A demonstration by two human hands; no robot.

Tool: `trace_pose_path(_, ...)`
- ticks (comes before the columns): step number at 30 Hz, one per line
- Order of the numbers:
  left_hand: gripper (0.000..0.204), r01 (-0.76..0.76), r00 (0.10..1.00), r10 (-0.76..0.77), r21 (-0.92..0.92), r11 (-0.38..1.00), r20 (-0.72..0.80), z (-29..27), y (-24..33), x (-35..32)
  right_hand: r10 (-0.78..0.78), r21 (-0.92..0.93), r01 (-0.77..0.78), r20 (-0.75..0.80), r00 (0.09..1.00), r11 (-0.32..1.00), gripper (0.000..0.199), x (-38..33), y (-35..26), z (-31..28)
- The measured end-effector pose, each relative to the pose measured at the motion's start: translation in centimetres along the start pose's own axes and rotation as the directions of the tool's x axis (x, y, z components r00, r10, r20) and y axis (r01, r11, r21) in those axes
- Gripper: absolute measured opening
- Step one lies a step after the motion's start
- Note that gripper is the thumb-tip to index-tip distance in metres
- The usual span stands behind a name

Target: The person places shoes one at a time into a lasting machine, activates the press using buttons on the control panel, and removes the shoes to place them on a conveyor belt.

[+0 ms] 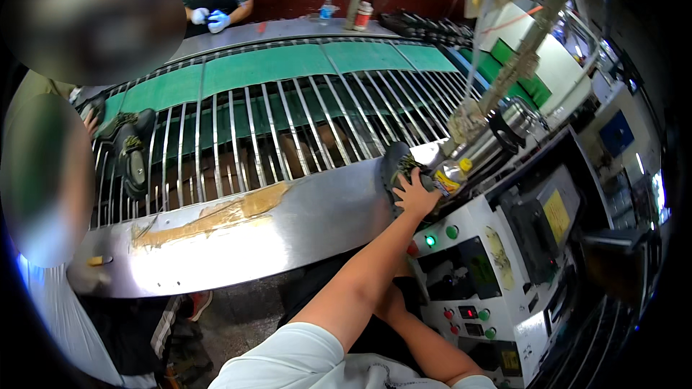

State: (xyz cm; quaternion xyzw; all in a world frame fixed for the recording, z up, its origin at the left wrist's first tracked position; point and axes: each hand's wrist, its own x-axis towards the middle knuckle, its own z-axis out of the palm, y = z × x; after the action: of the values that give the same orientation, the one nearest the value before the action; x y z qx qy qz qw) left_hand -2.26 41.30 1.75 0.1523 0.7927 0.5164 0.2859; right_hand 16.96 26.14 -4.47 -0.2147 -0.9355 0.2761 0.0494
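My left arm reaches across to the metal ledge, and my left hand (417, 194) lies over a dark shoe (393, 160) with yellow-green laces. Its fingers are spread on the shoe's upper, not wrapped round it. Close beside that hand a bottle with a yellow cap (453, 175) leans by the machine. My right hand (391, 305) is low in front of my body, partly behind my left forearm; its fingers are hidden. Farther left, dark shoes with the same laces (132, 153) rest on the metal bars, near a co-worker's hand.
A slatted conveyor (270, 130) with green sheets runs along the ledge (324, 212). On my right stands a control panel (461, 266) with buttons and a lit green lamp. A steel flask (513, 119) stands behind it. Co-workers are at the left and far side; bottles (362, 16) stand beyond.
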Motion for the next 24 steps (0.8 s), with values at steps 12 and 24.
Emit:
trace_pose_path(12,0.057,0.032,0.453,0.646,0.736,0.677,-0.614,-43.8,-19.9,2.3,-0.364,0.108,0.359,0.035,0.931,0.927,0.026,12.9,-8.3,4.0)
trace_pose_path(24,0.106,0.391,0.38,0.35,0.492,0.778,-0.856,-66.1,-31.2,-0.1,-0.386,0.124,0.389,-0.05,0.921,0.913,0.008,16.8,-9.8,9.2)
